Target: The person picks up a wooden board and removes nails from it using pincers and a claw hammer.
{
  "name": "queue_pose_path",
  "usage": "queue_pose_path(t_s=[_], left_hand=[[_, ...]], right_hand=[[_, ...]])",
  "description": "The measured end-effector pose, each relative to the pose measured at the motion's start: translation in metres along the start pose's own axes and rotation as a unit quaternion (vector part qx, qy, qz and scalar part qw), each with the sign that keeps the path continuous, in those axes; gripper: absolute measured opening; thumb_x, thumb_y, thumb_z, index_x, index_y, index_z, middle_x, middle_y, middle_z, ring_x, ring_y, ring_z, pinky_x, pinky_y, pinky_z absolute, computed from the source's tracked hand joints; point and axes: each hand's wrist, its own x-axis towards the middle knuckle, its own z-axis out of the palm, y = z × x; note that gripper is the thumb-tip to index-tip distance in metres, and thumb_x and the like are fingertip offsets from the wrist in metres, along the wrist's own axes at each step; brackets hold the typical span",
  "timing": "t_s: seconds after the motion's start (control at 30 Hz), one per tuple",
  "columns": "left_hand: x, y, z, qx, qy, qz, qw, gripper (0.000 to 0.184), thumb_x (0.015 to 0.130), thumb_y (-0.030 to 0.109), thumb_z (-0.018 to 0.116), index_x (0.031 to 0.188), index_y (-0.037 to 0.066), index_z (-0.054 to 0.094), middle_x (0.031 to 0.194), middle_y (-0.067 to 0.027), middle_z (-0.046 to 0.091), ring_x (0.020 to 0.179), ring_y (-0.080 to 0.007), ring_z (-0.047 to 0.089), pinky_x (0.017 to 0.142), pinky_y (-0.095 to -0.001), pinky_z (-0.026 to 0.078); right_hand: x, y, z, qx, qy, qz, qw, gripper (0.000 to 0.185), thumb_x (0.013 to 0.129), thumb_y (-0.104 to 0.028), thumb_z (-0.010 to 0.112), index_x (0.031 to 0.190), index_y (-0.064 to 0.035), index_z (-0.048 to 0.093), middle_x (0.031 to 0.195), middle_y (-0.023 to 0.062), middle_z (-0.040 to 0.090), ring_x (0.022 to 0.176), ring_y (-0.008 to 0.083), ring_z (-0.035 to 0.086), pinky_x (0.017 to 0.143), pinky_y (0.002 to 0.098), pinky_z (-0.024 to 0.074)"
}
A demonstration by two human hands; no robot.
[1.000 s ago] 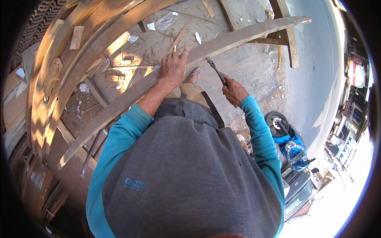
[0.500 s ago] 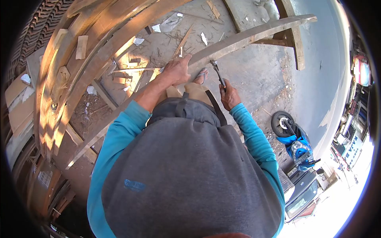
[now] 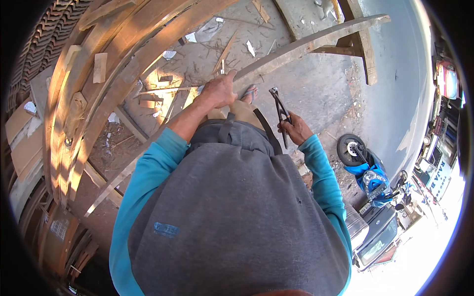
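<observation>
A long wooden beam (image 3: 296, 48) runs from the lower left to the upper right, its far end over a wooden support (image 3: 366, 54). My left hand (image 3: 219, 91) rests on the beam near its middle, fingers closed around its edge. To the right, my right hand (image 3: 296, 129) grips metal pincers (image 3: 279, 106), whose head points up and away, just below the beam and apart from it. The handles of the pincers are spread a little. A sandalled foot (image 3: 250, 93) shows under the beam.
Several stacked planks (image 3: 118, 44) stand at the left beside roof tiles (image 3: 39, 49). Wood scraps and debris lie on the floor (image 3: 321, 84). A blue motorcycle (image 3: 368, 172) and a parked car (image 3: 377, 239) are at the right.
My left hand has turned and closed on the beam. The pincers in my right hand have moved down, away from the beam, and their handles have spread.
</observation>
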Motion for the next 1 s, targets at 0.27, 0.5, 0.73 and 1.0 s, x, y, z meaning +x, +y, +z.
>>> queue_pose_path(t_s=[0.27, 0.5, 0.73, 1.0], left_hand=[[-0.008, 0.006, 0.007, 0.03, 0.008, 0.001, 1.0, 0.076, 0.079, 0.017, 0.075, 0.143, 0.003, 0.037, 0.124, -0.0293, 0.059, 0.116, -0.0459, 0.058, 0.097, -0.0513, 0.049], [-0.01, 0.001, 0.019, 0.055, 0.067, 0.051, 0.995, 0.071, 0.078, 0.015, 0.077, 0.136, 0.002, 0.038, 0.117, -0.0282, 0.057, 0.111, -0.0481, 0.059, 0.093, -0.0528, 0.05], [-0.009, -0.001, 0.025, 0.043, 0.092, 0.064, 0.993, 0.066, 0.078, 0.015, 0.078, 0.131, 0.003, 0.039, 0.112, -0.0261, 0.057, 0.107, -0.0471, 0.061, 0.091, -0.0526, 0.051], [-0.014, 0.011, 0.017, 0.066, 0.058, 0.014, 0.996, 0.078, 0.075, 0.011, 0.077, 0.141, 0.004, 0.037, 0.126, -0.0255, 0.055, 0.114, -0.0457, 0.058, 0.095, -0.0507, 0.05]], right_hand=[[-0.024, -0.029, 0.018, 0.228, -0.069, -0.002, 0.971, 0.052, 0.094, -0.015, 0.051, 0.141, 0.0065, 0.046, 0.111, 0.0165, 0.069, 0.099, 0.0256, 0.069, 0.093, 0.0382, 0.0542], [-0.008, -0.018, 0.024, 0.366, -0.11, 0.016, 0.924, 0.058, 0.095, -0.011, 0.05, 0.146, 0.0105, 0.033, 0.114, 0.0259, 0.068, 0.103, 0.0346, 0.07, 0.096, 0.0443, 0.0549], [-0.004, -0.019, 0.024, 0.431, -0.148, 0.013, 0.89, 0.063, 0.095, -0.012, 0.05, 0.148, 0.0109, 0.026, 0.117, 0.0302, 0.065, 0.106, 0.04, 0.068, 0.098, 0.0484, 0.0537], [0.006, -0.007, 0.032, 0.501, -0.165, 0.006, 0.85, 0.051, 0.097, -0.014, 0.052, 0.143, 0.0048, 0.042, 0.092, 0.0129, 0.065, 0.078, 0.0275, 0.069, 0.073, 0.0388, 0.0599]])
